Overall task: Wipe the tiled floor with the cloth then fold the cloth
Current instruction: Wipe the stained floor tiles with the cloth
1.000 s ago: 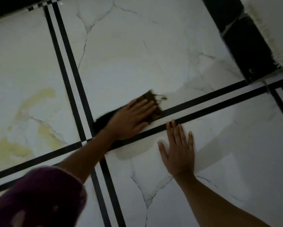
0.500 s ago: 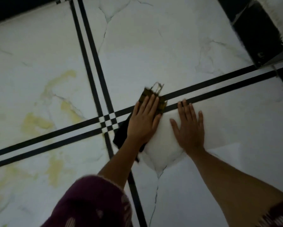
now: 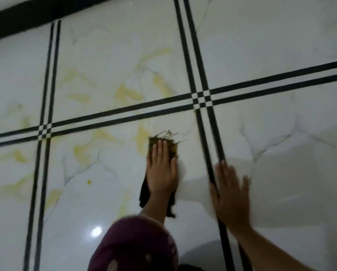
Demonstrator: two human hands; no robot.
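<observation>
1. Dark cloth (image 3: pixel 144 192), olive-brown at its frayed far end and black nearer the person, lay flat on the tiled floor (image 3: pixel 105 75). It sat just below the centre of the frame, left of the vertical pair of black stripes (image 3: pixel 198 61).
2. The left hand (image 3: pixel 161 171) pressed down on the cloth with the palm flat and the fingers straight and together, curled round nothing. Loose threads stuck out past the fingertips, and the black part trailed out beneath the wrist.
3. The right hand (image 3: pixel 230 192) rested open on the floor to the lower right of the cloth and apart from it. Its fingers were spread across the vertical stripes, and it was motion-blurred.
4. A maroon sleeve (image 3: pixel 136 245) covered the left arm at the bottom centre, while the right forearm was bare.
5. Yellowish stains (image 3: pixel 128 94) marked the white marble-look tiles across the left half of the frame. A small yellow spot (image 3: pixel 89 182) sat left of the cloth, and a bright glare (image 3: pixel 96 231) showed lower down.
6. A dark band (image 3: pixel 46 10) ran along the upper left edge.
</observation>
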